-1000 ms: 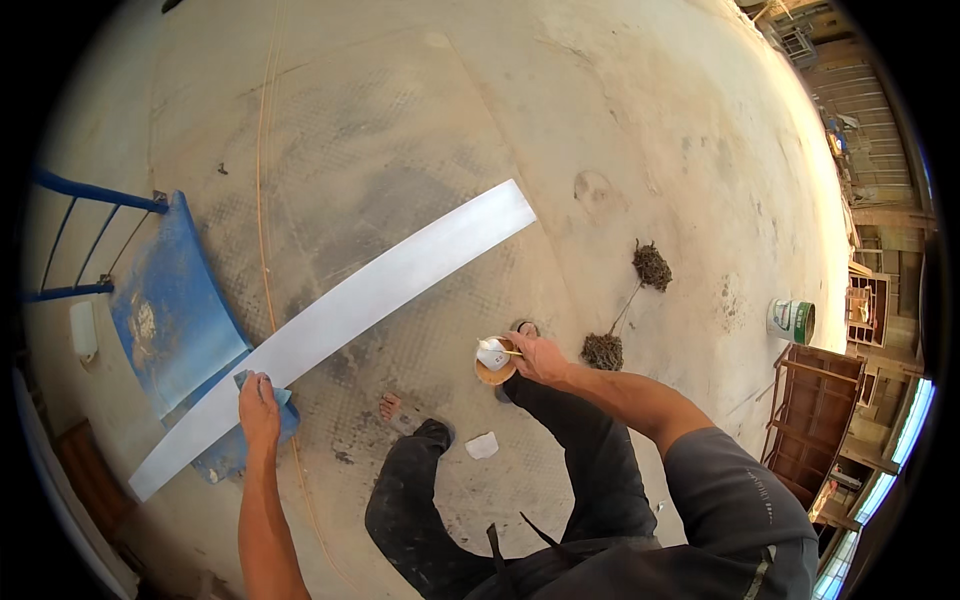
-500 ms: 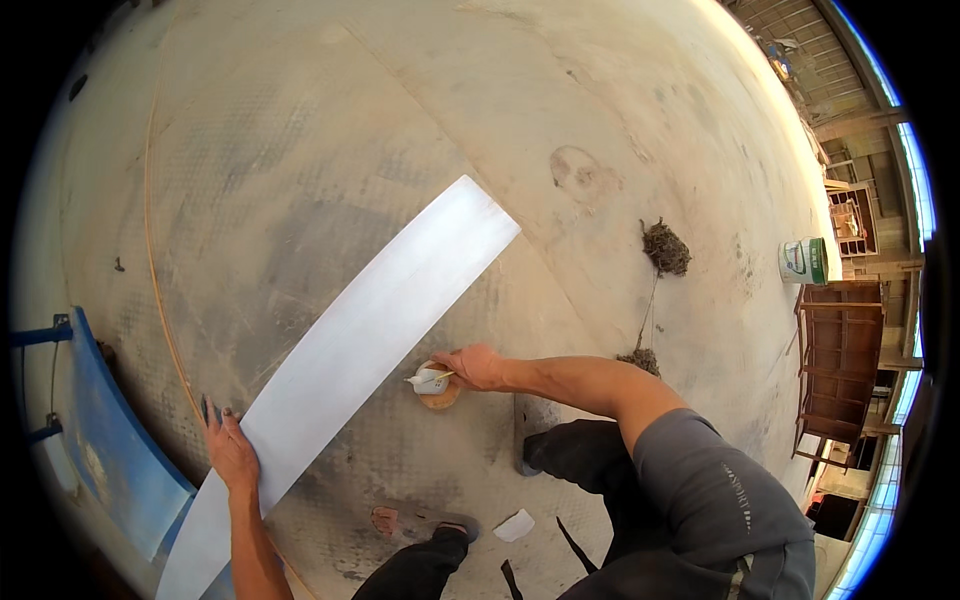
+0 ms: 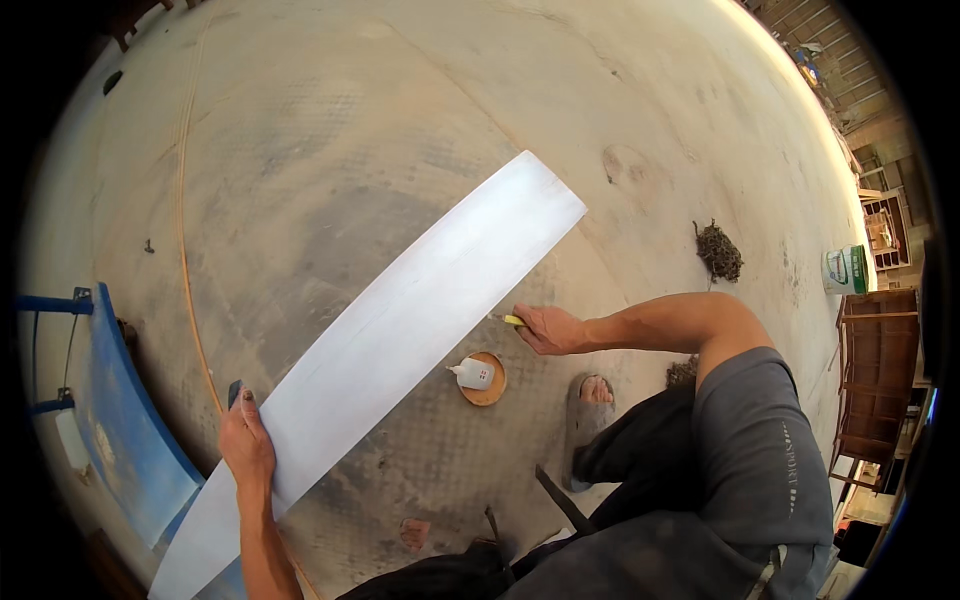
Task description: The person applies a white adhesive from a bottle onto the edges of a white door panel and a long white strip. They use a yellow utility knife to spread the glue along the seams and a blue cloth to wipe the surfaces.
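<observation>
A long white board [image 3: 400, 340] slants from the lower left to the upper middle. At its lower left edge is my left hand [image 3: 247, 445], closed around a small dark flat piece [image 3: 234, 392] that pokes out past the thumb; its kind is hard to make out. To the right of the board my right hand [image 3: 550, 330] grips a slim yellow-handled tool [image 3: 513, 320] with a thin tip pointing at the board, a small gap apart from it. Below that hand, a white squeeze bottle [image 3: 474, 374] lies in a shallow round tan dish [image 3: 486, 397].
A curved blue panel [image 3: 130, 420] on a blue frame stands at the left. Dark tangled clumps [image 3: 718, 252] lie on the floor to the right, with a white and green bucket [image 3: 845, 270] beyond. My sandaled foot [image 3: 590, 415] is near the dish.
My right hand has lifted away from the dish and bottle, up and to the right, with the yellow-handled tool. The view has shifted; my left hand stays at the board's edge.
</observation>
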A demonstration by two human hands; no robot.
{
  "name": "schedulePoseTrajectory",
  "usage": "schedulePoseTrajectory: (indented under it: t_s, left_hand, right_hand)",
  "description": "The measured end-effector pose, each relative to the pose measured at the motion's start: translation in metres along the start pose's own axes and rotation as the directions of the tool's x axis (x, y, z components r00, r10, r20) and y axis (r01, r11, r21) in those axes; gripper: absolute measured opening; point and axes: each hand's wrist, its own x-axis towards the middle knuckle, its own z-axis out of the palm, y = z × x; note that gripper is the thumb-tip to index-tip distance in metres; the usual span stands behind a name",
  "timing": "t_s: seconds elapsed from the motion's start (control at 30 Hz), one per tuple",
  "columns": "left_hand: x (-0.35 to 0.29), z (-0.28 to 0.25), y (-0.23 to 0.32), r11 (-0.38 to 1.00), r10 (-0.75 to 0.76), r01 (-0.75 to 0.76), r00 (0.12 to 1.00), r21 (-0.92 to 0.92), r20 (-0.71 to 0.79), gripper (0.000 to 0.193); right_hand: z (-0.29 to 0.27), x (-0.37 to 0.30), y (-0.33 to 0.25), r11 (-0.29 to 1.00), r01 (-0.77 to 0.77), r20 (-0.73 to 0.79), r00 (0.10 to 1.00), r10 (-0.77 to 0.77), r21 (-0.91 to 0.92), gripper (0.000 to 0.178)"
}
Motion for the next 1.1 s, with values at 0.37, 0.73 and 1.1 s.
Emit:
schedulePoseTrajectory:
  t_s: [0.37,0.73,1.1]
  left_hand:
    - [-0.014,0.000,0.003,0.997,-0.034,0.030,0.998,-0.071,-0.058,0.064]
    - [-0.001,-0.033,-0.025,0.874,-0.296,0.152,0.920,-0.461,-0.258,0.088]
    - [-0.109,-0.161,0.116,0.729,0.602,-0.516,0.796,-0.450,0.063,0.032]
  right_hand:
    - [-0.028,0.024,-0.095,0.799,0.565,0.423,0.787,-0.448,-0.206,0.019]
    - [0.027,0.041,-0.124,0.677,0.625,0.661,0.701,-0.267,-0.389,0.022]
    - [0.026,0.040,-0.120,0.662,0.659,0.666,0.676,-0.315,-0.356,0.027]
